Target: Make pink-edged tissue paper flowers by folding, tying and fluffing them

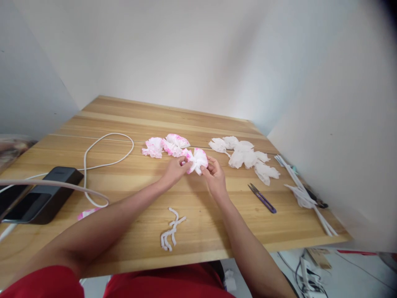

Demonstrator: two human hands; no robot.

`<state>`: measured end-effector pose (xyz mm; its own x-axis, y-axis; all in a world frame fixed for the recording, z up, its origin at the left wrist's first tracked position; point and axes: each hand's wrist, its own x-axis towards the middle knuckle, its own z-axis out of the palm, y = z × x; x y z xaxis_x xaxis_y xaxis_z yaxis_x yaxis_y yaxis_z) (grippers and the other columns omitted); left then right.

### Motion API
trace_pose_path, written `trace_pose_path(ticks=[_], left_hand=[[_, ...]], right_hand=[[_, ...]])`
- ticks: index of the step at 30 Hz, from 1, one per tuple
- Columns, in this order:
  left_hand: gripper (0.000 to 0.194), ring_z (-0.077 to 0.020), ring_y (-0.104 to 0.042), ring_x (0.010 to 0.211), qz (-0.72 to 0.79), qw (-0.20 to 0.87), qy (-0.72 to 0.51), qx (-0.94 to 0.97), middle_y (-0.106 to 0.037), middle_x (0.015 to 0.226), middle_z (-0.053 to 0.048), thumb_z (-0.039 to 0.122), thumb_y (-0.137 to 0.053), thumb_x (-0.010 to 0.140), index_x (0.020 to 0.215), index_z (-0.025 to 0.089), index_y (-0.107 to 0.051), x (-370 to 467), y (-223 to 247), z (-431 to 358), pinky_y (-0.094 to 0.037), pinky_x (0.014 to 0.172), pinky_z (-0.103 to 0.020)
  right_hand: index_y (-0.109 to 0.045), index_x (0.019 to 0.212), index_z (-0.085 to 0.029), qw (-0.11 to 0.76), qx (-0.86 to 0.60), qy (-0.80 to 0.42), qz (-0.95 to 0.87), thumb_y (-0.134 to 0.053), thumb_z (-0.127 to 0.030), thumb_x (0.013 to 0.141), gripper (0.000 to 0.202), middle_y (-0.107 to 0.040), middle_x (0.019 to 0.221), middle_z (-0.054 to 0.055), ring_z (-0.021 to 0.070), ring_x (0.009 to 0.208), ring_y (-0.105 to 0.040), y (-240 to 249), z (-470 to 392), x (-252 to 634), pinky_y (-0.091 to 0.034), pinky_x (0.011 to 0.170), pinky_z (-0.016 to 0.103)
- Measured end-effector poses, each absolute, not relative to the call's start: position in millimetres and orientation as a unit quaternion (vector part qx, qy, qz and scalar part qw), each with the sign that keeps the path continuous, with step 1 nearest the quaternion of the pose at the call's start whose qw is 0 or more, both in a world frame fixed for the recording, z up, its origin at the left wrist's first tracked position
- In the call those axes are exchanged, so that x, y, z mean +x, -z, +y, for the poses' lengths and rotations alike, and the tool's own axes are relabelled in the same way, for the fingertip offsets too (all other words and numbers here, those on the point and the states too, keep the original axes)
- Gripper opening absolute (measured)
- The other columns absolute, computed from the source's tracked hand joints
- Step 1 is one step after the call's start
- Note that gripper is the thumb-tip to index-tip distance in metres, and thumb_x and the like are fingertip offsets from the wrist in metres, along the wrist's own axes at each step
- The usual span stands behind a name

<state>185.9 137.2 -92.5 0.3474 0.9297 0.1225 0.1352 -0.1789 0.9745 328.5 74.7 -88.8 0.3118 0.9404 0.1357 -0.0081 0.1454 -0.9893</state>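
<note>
Flower in hand: a pink-and-white paper flower sits between both hands, just above the table, near the middle.
Left hand: the left hand pinches the flower's left edge, fingertips closed on the paper.
Right hand: the right hand closes on the flower's lower right side, thumb on top.
Which way it lies: the flower spreads left to right between the fingers, with both hands equally close.
Finished ones: two pink flowers lie just beyond, to the far left.
White pile: plain white paper flowers lie right of the hands.
Scissors: small scissors lie near right, pointing far-left.
Strings: white twisted strips lie at the near edge.
Containers: none in sight.
</note>
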Motion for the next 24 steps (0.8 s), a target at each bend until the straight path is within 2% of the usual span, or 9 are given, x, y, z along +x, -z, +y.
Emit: trace_pose_path(ticks=[4, 13, 18, 21, 24], left_hand=[[0.029, -0.0119, -0.044, 0.055, 0.357, 0.567, -0.42, 0.612, -0.051, 0.056, 0.002, 0.041, -0.054, 0.074, 0.06, 0.016, -0.049, 186, 94, 138, -0.034, 0.058, -0.024], [0.031, -0.0122, -0.045, 0.058, 0.341, 0.58, -0.44, 0.595, -0.052, 0.057, 0.001, 0.041, -0.053, 0.076, 0.06, 0.015, -0.052, 187, 92, 137, -0.035, 0.06, -0.024], [0.039, -0.014, -0.048, 0.058, 0.348, 0.569, -0.454, 0.591, -0.054, 0.057, -0.001, 0.046, -0.046, 0.081, 0.059, 0.014, -0.053, 186, 87, 135, -0.037, 0.059, -0.025], [0.043, -0.0173, -0.055, 0.066, 0.359, 0.556, -0.448, 0.601, -0.061, 0.064, -0.004, 0.048, -0.043, 0.084, 0.069, 0.012, -0.061, 186, 85, 133, -0.042, 0.065, -0.026], [0.044, -0.0187, -0.058, 0.07, 0.36, 0.515, -0.434, 0.645, -0.064, 0.068, -0.004, 0.046, -0.04, 0.087, 0.069, 0.012, -0.061, 185, 87, 131, -0.043, 0.067, -0.027]], right_hand=[[-0.052, 0.114, -0.02, 0.62, -0.54, -0.39, -0.414, -0.066, -0.028, 0.073, 0.044, -0.066, 0.077, 0.0, 0.0125, 0.065, -0.057, 85, 75, 331, -0.045, 0.064, 0.025], [-0.052, 0.115, -0.019, 0.617, -0.553, -0.369, -0.421, -0.063, -0.03, 0.074, 0.044, -0.067, 0.087, 0.004, 0.0158, 0.074, -0.059, 89, 78, 334, -0.048, 0.067, 0.029], [-0.055, 0.113, -0.018, 0.623, -0.593, -0.136, -0.491, -0.053, -0.028, 0.083, 0.031, -0.065, 0.102, 0.007, 0.0178, 0.093, -0.06, 84, 69, 335, -0.047, 0.083, 0.034], [-0.061, 0.101, -0.019, 0.588, -0.567, -0.008, -0.576, -0.05, -0.022, 0.087, 0.019, -0.066, 0.097, 0.006, 0.0175, 0.093, -0.061, 78, 62, 333, -0.046, 0.087, 0.034], [-0.062, 0.101, -0.02, 0.541, -0.536, 0.051, -0.645, -0.049, -0.017, 0.087, 0.019, -0.067, 0.092, 0.004, 0.0175, 0.089, -0.061, 75, 59, 334, -0.046, 0.083, 0.033]])
